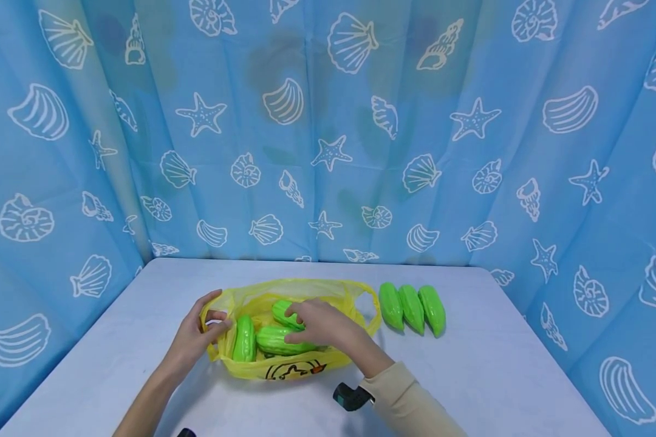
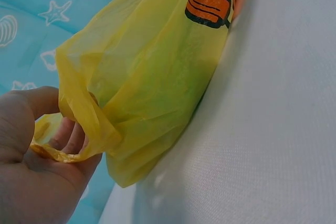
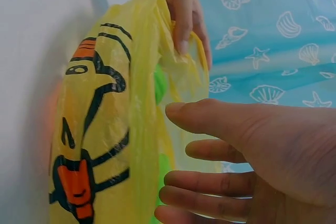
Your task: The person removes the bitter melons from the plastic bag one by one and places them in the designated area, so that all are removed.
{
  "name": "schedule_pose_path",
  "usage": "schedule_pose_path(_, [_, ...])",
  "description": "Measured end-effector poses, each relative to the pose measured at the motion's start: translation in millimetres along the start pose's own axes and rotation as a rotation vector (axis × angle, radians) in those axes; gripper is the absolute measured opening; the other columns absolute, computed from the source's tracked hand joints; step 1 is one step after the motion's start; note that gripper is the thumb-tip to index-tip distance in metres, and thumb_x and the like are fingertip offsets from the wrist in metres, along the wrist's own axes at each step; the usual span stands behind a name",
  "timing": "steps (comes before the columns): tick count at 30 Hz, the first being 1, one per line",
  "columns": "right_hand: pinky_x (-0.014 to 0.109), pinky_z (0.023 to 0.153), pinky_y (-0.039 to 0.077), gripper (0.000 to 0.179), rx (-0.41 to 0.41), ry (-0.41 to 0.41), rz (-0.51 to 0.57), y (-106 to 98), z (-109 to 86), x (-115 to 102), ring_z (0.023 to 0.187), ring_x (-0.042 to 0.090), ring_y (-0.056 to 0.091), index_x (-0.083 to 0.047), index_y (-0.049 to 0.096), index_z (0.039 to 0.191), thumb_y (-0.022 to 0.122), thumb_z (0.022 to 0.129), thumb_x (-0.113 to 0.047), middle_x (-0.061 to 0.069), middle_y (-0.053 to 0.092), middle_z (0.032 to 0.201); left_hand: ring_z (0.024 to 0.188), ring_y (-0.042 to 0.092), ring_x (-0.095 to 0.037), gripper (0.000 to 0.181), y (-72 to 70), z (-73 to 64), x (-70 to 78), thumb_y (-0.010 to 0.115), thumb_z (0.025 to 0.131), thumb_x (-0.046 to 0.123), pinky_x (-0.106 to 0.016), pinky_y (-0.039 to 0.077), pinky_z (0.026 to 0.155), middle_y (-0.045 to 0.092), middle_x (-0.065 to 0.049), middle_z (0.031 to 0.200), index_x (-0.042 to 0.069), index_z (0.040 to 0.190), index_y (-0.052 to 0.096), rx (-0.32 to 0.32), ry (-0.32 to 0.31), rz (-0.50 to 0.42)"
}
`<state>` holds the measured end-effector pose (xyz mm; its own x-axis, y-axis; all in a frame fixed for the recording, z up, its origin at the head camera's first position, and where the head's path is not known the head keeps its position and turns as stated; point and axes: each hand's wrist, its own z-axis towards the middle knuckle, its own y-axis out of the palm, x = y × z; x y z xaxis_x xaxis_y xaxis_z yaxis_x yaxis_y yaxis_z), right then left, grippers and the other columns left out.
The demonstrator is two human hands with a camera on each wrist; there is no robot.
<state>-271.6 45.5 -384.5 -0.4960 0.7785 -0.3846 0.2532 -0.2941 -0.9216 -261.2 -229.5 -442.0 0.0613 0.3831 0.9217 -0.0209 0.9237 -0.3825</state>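
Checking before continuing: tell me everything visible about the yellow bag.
The yellow bag is thin, crinkled and translucent, apparently plastic, with a black-and-orange cartoon print on its near side. It rests on the white table, mouth open upward, green vegetables inside. The left hand grips its left handle; the right handle is unheld. The right hand is over the opening; contact is unclear.

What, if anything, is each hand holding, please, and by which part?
The left hand holds the yellow bag by one handle; the right hand holds nothing.
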Motion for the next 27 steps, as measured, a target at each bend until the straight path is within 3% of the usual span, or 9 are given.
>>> schedule_pose_path(16, [0.032, 0.086, 0.052, 0.053, -0.026, 0.004, -0.071, 10.6, 8.2, -3.1, 0.101, 0.013, 0.061, -0.018, 0.06, 0.131, 0.073, 0.086, -0.042, -0.001, 0.068, 0.114, 0.087, 0.059, -0.016, 0.072, -0.6, -0.7, -0.9, 0.066, 0.094, 0.024, -0.022, 0.054, 0.073, 0.056, -0.012, 0.116, 0.026, 0.153, 0.025, -0.009, 0.012, -0.007])
schedule_pose_path(27, [0.033, 0.091, 0.052, 0.054, -0.059, 0.027, -0.134, 7.4, 11.7, -10.8, 0.106, 0.012, 0.062, -0.018, 0.06, 0.132, 0.075, 0.085, -0.04, -0.004, 0.067, 0.121, 0.088, 0.059, -0.017, 0.072, -0.2, -0.2, 0.1, 0.066, 0.094, 0.022, -0.021, 0.054, 0.073, 0.056, -0.012, 0.116, 0.027, 0.154, 0.025, -0.001, -0.001, 0.005])
